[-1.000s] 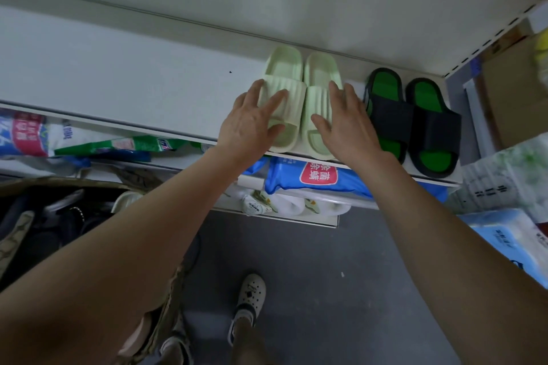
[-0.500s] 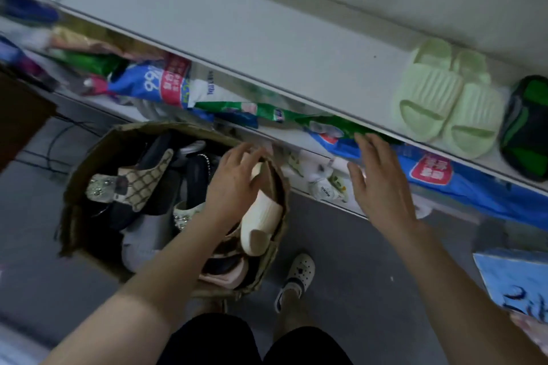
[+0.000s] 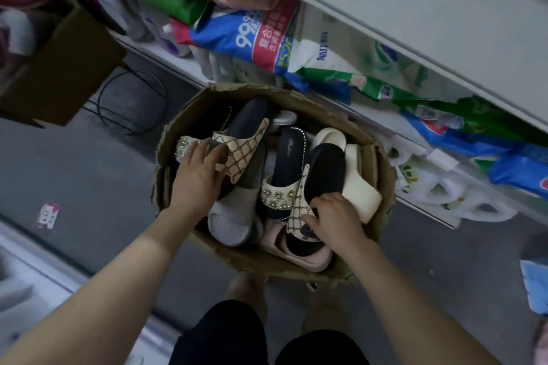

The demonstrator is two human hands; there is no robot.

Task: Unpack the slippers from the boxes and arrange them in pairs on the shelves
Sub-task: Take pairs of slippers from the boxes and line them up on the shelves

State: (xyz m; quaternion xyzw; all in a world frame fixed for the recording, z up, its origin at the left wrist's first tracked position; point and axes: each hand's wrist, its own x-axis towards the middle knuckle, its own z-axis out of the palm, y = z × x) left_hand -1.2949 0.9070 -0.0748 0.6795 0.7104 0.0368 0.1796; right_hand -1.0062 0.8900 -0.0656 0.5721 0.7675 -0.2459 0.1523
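An open cardboard box [image 3: 372,145] on the floor holds several mixed slippers. My left hand [image 3: 198,172] grips a beige lattice-patterned slipper [image 3: 244,147] with a dark sole at the box's left side. My right hand [image 3: 333,218] closes on a matching lattice-patterned slipper [image 3: 298,210] near the front right. Between them lie a jewelled dark slipper [image 3: 281,187], a white slipper [image 3: 234,216], a cream slipper [image 3: 360,195] and a pink one [image 3: 296,252]. The white shelf top [image 3: 415,0] runs across the upper right.
The lower shelf behind the box is stuffed with bagged goods, among them a blue and red bag [image 3: 261,38]. A second brown box [image 3: 59,68] stands at the left beside a looped black cable [image 3: 130,104]. Grey floor surrounds the box; my legs are below it.
My view swung down and left from the shelf with the green pair to the box. Both hands dropped into the box and took hold of the two lattice-patterned slippers.
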